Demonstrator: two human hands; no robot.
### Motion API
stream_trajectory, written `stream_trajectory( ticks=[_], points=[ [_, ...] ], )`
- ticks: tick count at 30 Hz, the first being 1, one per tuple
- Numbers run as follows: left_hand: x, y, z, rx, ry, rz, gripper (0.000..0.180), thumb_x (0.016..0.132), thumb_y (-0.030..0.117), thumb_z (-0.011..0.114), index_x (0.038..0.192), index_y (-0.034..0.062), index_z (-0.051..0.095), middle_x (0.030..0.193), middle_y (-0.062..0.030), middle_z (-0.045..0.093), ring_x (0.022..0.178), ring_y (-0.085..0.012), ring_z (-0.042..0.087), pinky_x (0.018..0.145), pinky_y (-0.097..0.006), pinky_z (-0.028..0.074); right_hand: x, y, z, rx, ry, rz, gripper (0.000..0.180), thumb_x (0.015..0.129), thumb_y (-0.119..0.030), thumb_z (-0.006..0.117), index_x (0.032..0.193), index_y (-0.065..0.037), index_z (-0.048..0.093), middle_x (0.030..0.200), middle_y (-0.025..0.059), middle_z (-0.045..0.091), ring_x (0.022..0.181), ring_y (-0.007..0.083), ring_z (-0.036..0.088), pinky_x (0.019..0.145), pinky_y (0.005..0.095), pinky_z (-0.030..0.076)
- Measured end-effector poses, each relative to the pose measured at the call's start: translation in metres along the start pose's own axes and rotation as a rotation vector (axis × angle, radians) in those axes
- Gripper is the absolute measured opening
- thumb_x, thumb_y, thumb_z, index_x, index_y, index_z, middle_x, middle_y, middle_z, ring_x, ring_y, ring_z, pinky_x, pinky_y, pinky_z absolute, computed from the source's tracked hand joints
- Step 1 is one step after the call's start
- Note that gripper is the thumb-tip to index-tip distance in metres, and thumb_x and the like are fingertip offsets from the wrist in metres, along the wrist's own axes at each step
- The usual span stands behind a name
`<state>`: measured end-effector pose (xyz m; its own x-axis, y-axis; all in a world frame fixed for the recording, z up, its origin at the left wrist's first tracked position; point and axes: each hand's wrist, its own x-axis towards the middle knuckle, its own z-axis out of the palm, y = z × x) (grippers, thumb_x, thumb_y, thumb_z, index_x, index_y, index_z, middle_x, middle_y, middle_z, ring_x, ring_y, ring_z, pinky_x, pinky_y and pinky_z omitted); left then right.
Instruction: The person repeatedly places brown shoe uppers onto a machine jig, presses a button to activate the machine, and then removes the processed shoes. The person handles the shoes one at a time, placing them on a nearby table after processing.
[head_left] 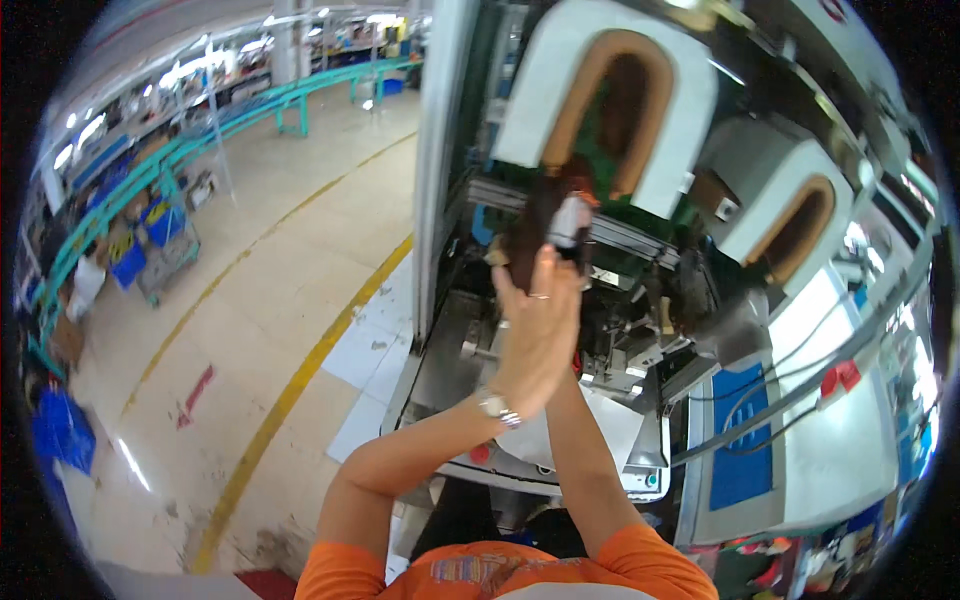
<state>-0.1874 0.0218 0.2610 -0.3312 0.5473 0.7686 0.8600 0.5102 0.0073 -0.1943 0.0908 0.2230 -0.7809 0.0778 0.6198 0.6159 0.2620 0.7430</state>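
A dark brown piece (540,215) is being seated in the machine (640,290), pinched at L hand (535,340) fingertips; R hand hidden behind, grip can't be told. Next: firm, aligned push probably needed.

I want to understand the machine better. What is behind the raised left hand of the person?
Behind the left hand a dark brown piece with a small white part stands on the machine. The right hand is covered by the left, and the piece's lower end is hidden too.

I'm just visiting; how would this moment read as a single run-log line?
left hand: raised, on dark brown piece | right hand: hidden behind left | piece: at white U-shaped machine form | grip: cannot tell
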Motion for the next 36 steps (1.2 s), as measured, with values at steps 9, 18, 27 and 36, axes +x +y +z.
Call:
stream_trajectory(
  ticks=[9,18,27,36],
  points=[
    [0.003,0.006,-0.001,-0.121,0.082,-0.111,0.035,0.079,0.004,0.043,0.113,-0.0003,0.045,0.112,-0.0125,0.045,0.124,-0.0237,0.028,0.089,-0.070,0.021,-0.012,-0.020,0.020,0.289,0.073,0.053,0.031,0.089,-0.033,0.038,0.116,-0.019,0.046,0.120,0.0107,0.046,0.106,0.0229,0.048,0.091,0.0370,0.038],
    [0.003,-0.017,-0.009,-0.131,-0.026,-0.035,0.048,0.074,0.010,0.056,0.119,0.0085,0.042,0.115,-0.0073,0.042,0.125,-0.0211,0.028,0.085,-0.067,0.029,-0.004,-0.039,0.070,-1.343,0.081,-0.367,0.038,0.092,-0.035,0.034,0.114,-0.007,0.046,0.109,0.0127,0.054,0.094,0.0237,0.056,0.083,0.0394,0.046],
    [0.002,-0.017,-0.007,-0.168,-0.050,-0.019,0.053,0.070,0.008,0.059,0.120,0.0108,0.042,0.114,-0.0065,0.041,0.124,-0.0223,0.028,0.085,-0.064,0.030,-0.018,-0.102,0.150,-2.527,0.079,-0.975,0.018,0.091,-0.019,0.042,0.100,-0.008,0.054,0.086,0.0034,0.061,0.063,0.0098,0.057,0.055,0.0224,0.047],
    [0.005,-0.012,-0.008,-0.156,-0.085,-0.002,0.053,0.069,0.009,0.061,0.119,0.0087,0.043,0.115,-0.0076,0.042,0.124,-0.0217,0.029,0.086,-0.061,0.030,-0.024,-0.095,0.143,-2.477,0.153,-0.942,0.018,0.091,-0.018,0.043,0.100,-0.006,0.055,0.090,0.0054,0.061,0.076,0.0144,0.061,0.068,0.0281,0.052]
  ],
)
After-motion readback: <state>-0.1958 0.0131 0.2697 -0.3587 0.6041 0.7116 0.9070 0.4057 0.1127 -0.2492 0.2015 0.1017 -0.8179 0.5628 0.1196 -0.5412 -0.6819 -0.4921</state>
